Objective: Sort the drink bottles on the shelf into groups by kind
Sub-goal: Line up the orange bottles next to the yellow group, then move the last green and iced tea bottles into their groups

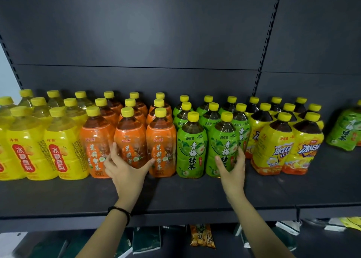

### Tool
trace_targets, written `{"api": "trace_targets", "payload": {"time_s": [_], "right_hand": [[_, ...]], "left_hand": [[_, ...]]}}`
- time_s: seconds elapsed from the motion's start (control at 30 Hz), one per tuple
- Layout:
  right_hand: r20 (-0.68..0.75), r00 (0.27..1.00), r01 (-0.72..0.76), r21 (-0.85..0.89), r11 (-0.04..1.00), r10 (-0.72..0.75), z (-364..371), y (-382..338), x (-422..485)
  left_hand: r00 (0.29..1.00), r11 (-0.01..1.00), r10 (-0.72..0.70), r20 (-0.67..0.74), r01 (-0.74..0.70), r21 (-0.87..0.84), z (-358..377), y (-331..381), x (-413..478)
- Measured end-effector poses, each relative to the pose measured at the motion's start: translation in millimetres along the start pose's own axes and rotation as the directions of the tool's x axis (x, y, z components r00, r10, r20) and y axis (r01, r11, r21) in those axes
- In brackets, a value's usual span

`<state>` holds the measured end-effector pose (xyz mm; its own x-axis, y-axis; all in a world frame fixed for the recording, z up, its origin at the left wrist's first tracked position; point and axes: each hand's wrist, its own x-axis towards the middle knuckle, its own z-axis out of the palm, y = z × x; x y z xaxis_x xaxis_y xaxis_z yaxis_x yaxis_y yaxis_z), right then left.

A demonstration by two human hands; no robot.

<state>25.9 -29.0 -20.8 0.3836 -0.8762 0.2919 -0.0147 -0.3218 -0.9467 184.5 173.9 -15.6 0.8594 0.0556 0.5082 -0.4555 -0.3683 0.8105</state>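
Yellow-capped bottles stand in blocks on the dark shelf (175, 197). From left to right: yellow pear-drink bottles (58, 146), orange jasmine-tea bottles (162, 140), green plum-tea bottles (190, 142) and yellow iced-tea bottles (273, 144). My left hand (125, 170) wraps around the base of the front middle orange bottle (130, 138). My right hand (233, 170) cups the lower part of the front right green bottle (222, 140). Both bottles stand upright on the shelf.
A separate green-tea bottle (345, 129) stands further right on the neighbouring shelf section. The dark back panel (175, 33) rises behind the rows. Below the shelf lie dark packets (145, 240) and an orange snack bag (202, 236). Bare shelf runs in front of the bottles.
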Motion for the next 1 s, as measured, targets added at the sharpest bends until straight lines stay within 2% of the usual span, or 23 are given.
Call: {"api": "trace_targets", "payload": {"time_s": [0.2, 0.4, 0.53, 0.63, 0.7, 0.8, 0.9, 1.0], "right_hand": [[0.007, 1.000, 0.007, -0.041, 0.999, -0.007, 4.5, -1.6, -0.7], [0.050, 0.998, -0.044, -0.007, 0.999, 0.044, -2.8, -2.2, 1.4], [0.104, 0.991, -0.083, -0.037, 0.996, 0.086, -19.3, -2.5, 11.4], [0.218, 0.969, -0.093, -0.108, 0.990, 0.115, -42.1, -0.7, 19.7], [0.298, 0.950, -0.051, -0.162, 0.985, 0.098, -63.8, 3.9, 24.7], [0.383, 0.922, 0.023, -0.220, 0.975, 0.065, -108.3, 7.6, 34.3], [0.400, 0.915, 0.063, -0.257, 0.964, 0.047, -163.0, 9.8, 48.6], [0.384, 0.923, 0.152, -0.335, 0.930, -0.012, -223.2, 16.9, 68.7]], "left_hand": [[0.999, 1.000, -0.013, 0.029, 0.013, -0.002, -3.5, 0.4, -0.4], [0.995, 0.993, -0.088, 0.056, 0.092, -0.069, -13.0, 0.5, -7.3], [0.981, 0.984, -0.122, 0.149, 0.139, -0.109, -17.5, 6.0, -29.2], [0.980, 0.985, -0.059, 0.189, 0.088, -0.149, -13.0, 23.6, -50.3], [0.964, 0.979, -0.027, 0.264, 0.078, -0.186, -6.2, 43.3, -68.0], [0.917, 0.989, 0.081, 0.390, -0.025, -0.148, 15.8, 72.2, -98.2], [0.834, 0.989, 0.149, 0.532, -0.130, -0.074, 51.0, 102.8, -131.1], [0.781, 0.980, 0.177, 0.599, -0.198, -0.031, 91.6, 138.6, -168.1]]}}
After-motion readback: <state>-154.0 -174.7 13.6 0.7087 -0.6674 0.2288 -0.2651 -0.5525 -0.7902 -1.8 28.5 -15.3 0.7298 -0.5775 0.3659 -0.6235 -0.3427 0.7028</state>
